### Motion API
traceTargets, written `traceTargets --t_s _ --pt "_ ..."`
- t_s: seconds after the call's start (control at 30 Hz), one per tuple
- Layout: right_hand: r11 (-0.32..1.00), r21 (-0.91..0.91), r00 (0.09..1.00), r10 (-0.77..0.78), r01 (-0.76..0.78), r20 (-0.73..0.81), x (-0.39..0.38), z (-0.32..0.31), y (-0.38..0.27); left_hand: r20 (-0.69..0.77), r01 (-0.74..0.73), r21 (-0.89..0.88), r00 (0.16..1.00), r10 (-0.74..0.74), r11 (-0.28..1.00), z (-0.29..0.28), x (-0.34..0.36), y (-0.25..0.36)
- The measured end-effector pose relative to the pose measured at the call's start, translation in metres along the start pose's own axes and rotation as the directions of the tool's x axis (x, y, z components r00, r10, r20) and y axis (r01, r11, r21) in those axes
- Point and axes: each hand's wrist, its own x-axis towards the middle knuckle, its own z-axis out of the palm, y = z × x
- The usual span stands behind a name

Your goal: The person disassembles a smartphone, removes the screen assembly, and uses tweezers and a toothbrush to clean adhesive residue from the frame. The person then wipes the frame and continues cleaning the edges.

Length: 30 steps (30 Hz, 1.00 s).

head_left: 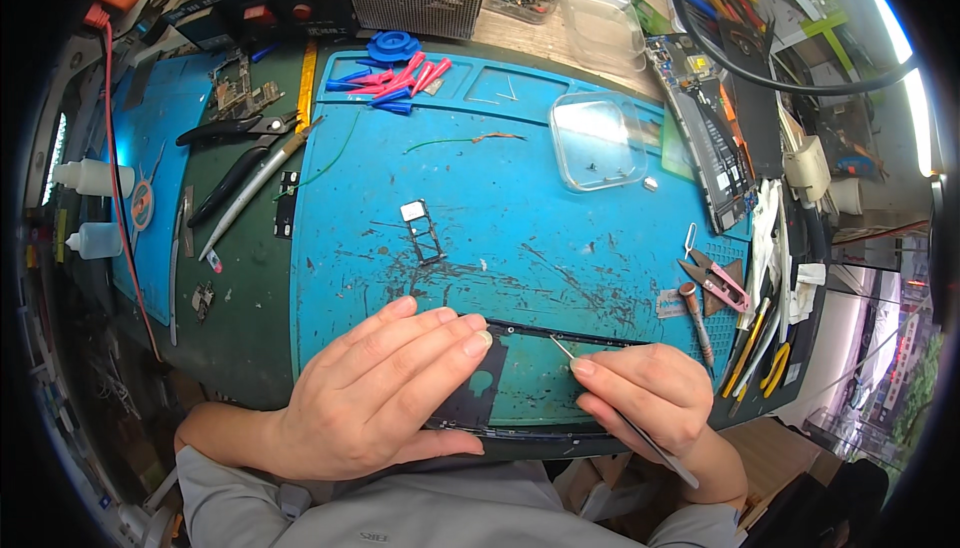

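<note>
My left hand (370,398) grips the left end of a dark phone frame (465,388), fingers together over its top and thumb at its lower edge. The frame lies at the mat's front, with green mat showing through its opening. My right hand (650,403) pinches a slim metal tool (640,433), whose tip touches or nearly touches the frame's upper rail. Farther up the blue mat (530,228) lie a small black tray with a silver square (414,213), a green wire (440,144) and a clear plastic box (598,143) holding tiny parts.
Pliers (225,188) and circuit boards (240,88) lie left, near dropper bottles (90,178). Blue and pink nozzles (395,83) sit at the back. An opened device (700,128), pink snips (720,283) and several hand tools (755,348) occupy the right. A black cable loop (770,85) hangs upper right.
</note>
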Motion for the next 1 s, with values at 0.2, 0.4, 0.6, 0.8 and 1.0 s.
traceTargets --t_s 0.2,0.4,0.6,0.8,1.0 --pt "1.000 -0.024 1.000 -0.006 0.006 -0.005 -0.0011 0.0011 -0.0010 -0.027 0.014 -0.007 1.000 -0.015 1.000 0.0009 0.0000 0.0012" --pt "0.999 -0.032 1.000 -0.009 0.009 0.001 -0.0012 0.0010 -0.0016 -0.059 0.021 -0.039 0.998 -0.023 0.999 0.0005 0.0016 0.0020" --pt "0.999 -0.048 1.000 -0.009 0.009 0.001 -0.0018 0.0024 -0.0018 -0.055 0.021 -0.034 0.998 -0.023 0.999 0.0009 0.0013 0.0024" --pt "0.998 -0.058 1.000 -0.012 0.013 0.004 -0.0021 0.0035 -0.0016 -0.055 0.018 -0.032 0.998 -0.020 0.999 0.0014 0.0009 0.0018" --pt "0.997 -0.076 1.000 -0.020 0.020 -0.003 -0.0024 0.0044 -0.0012 -0.049 0.014 -0.023 0.999 -0.015 1.000 0.0008 0.0015 0.0025"
